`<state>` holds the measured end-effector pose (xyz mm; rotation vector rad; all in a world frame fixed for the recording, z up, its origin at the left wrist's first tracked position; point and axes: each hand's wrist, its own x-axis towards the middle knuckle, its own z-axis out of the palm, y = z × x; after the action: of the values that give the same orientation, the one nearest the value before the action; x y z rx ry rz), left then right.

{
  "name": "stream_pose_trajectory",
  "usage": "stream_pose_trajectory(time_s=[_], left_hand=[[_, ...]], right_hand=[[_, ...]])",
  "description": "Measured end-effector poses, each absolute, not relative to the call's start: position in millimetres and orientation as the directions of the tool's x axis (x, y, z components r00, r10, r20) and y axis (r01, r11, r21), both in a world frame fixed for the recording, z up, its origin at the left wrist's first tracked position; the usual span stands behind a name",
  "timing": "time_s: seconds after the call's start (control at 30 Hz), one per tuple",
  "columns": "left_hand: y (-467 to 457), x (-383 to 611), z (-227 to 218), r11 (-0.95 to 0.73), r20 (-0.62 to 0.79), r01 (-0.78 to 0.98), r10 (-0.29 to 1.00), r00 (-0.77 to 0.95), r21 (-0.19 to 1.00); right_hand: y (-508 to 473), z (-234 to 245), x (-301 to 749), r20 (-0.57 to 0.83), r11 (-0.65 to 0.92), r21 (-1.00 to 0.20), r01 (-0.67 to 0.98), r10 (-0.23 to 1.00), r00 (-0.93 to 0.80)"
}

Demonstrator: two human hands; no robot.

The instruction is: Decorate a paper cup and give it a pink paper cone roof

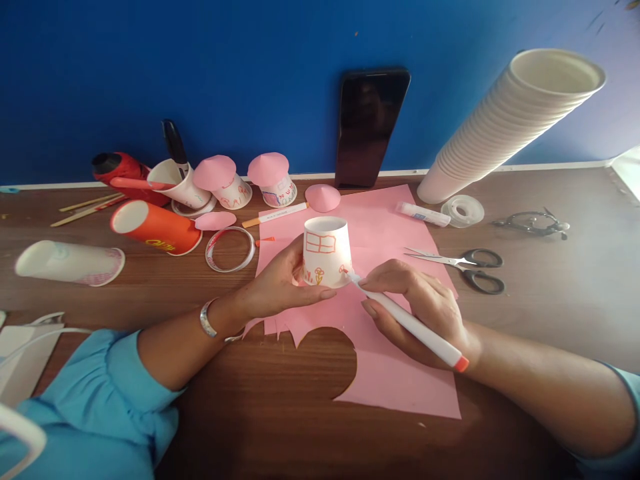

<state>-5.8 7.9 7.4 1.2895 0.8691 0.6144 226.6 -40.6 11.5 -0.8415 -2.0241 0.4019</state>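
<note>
My left hand (280, 280) grips an upturned white paper cup (327, 250) from its left side; the cup bears an orange drawn window and small flowers. My right hand (417, 307) is closed round a white marker pen with an orange end (410, 323). The pen's tip touches the cup's lower right edge. Both hands rest over a pink paper sheet (400, 380) with a round piece cut out of its near edge.
Scissors (470, 263), a glue stick (423, 213) and a tape roll (463, 210) lie to the right. A tall stack of paper cups (505, 120) leans at back right, a phone (370, 127) against the blue wall. Pink-roofed cups (273, 177), an orange cup (157, 227) and sticks lie left.
</note>
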Motion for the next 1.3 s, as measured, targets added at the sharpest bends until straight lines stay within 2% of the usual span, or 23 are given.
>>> stream_pose_trajectory(time_s=[0.4,0.8,1.3], left_hand=[[8.1,-6.0,5.3,0.211,-0.205,0.056,0.799,0.565,0.976],[7.9,-4.2,10.3,0.168,-0.220,0.144,0.806,0.550,0.975],[8.4,-3.9,11.1,0.171,-0.220,0.140,0.809,0.546,0.975]], right_hand=[[-40.3,12.5,226.2,0.608,0.721,-0.574,0.388,0.693,-0.388],[-40.4,11.1,226.6,0.589,0.705,-0.585,0.401,0.709,-0.387],[-38.9,11.9,226.7,0.595,0.723,-0.583,0.369,0.690,-0.412]])
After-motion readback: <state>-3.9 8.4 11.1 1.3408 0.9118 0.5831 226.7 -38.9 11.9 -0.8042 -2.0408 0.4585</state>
